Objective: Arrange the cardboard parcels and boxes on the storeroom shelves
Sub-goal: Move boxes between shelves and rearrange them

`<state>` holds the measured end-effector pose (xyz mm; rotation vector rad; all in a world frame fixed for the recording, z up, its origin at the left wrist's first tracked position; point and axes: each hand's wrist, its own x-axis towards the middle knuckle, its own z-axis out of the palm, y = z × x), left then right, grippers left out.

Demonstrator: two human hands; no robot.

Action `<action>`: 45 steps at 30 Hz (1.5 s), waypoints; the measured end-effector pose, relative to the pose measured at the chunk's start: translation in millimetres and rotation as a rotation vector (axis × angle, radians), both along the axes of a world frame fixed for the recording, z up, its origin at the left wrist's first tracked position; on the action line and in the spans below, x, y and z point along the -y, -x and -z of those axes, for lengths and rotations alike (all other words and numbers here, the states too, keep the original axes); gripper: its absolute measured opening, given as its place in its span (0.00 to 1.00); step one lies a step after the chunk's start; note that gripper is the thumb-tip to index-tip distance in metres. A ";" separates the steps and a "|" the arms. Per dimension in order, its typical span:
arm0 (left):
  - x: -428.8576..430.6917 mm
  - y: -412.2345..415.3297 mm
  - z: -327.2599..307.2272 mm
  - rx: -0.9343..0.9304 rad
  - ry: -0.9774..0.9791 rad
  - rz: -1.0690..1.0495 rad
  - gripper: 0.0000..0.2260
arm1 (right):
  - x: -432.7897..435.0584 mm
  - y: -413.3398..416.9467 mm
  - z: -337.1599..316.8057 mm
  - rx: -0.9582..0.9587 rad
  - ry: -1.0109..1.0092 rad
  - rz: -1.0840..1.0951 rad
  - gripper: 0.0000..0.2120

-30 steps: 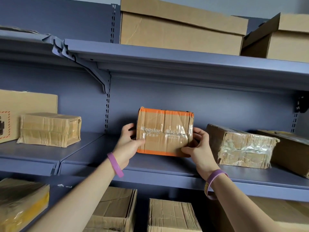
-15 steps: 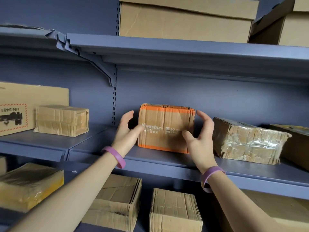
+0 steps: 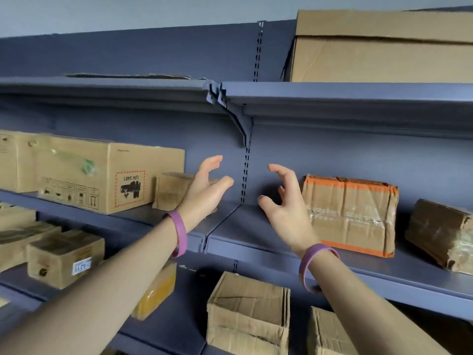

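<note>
An orange-taped cardboard parcel (image 3: 350, 213) stands on the middle shelf (image 3: 256, 234), right of centre. My right hand (image 3: 284, 208) hovers just left of it with fingers spread and loosely curved, holding nothing. My left hand (image 3: 204, 190) is raised further left, also empty, in front of a small taped parcel (image 3: 171, 190) that it partly hides. A large box with a UN 3481 label (image 3: 115, 175) sits left of that small parcel.
A crumpled taped parcel (image 3: 442, 234) lies at the right of the middle shelf. A big box (image 3: 384, 47) fills the top shelf on the right. The lower shelf holds several boxes (image 3: 248, 313) and a yellow-taped parcel (image 3: 156, 290). A shelf bracket (image 3: 240, 124) juts out above.
Both hands have let go of the orange-taped parcel and moved left of it. The view has swung left, so the parcel now sits to the right.
</note>
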<state>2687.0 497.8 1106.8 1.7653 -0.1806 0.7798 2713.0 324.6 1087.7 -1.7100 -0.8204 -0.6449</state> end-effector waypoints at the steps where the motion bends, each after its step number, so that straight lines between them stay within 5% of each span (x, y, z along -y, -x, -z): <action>1: -17.8 -1.3 0.3 -0.002 -0.011 -0.012 0.23 | -16.0 -3.7 1.3 -0.021 -0.001 -0.001 0.27; 16: -183.0 -60.0 30.7 -0.243 -0.047 -0.049 0.39 | -166.2 -60.3 20.6 -0.511 0.020 0.071 0.37; 22: -184.9 -86.0 37.9 -0.335 -0.010 -0.045 0.42 | -174.2 -80.0 27.3 -0.566 0.041 0.155 0.52; 26: -184.1 -94.2 38.3 -0.371 -0.037 0.015 0.38 | -173.5 -81.6 27.8 -0.523 0.009 0.155 0.25; 35: -189.1 -106.7 49.0 -0.101 0.194 0.206 0.08 | -165.6 -65.3 25.3 -0.454 -0.348 -0.033 0.09; 38: -190.9 -106.5 48.6 -0.104 0.242 0.248 0.05 | -166.4 -64.9 26.5 -0.501 -0.381 -0.111 0.18; 42: -189.3 -108.4 51.6 -0.137 0.232 0.099 0.27 | -165.8 -67.8 28.3 -0.475 -0.396 -0.036 0.36; 45: -180.4 -97.3 49.5 -0.081 0.061 -0.044 0.29 | -163.5 -70.0 27.9 -0.407 -0.377 -0.006 0.42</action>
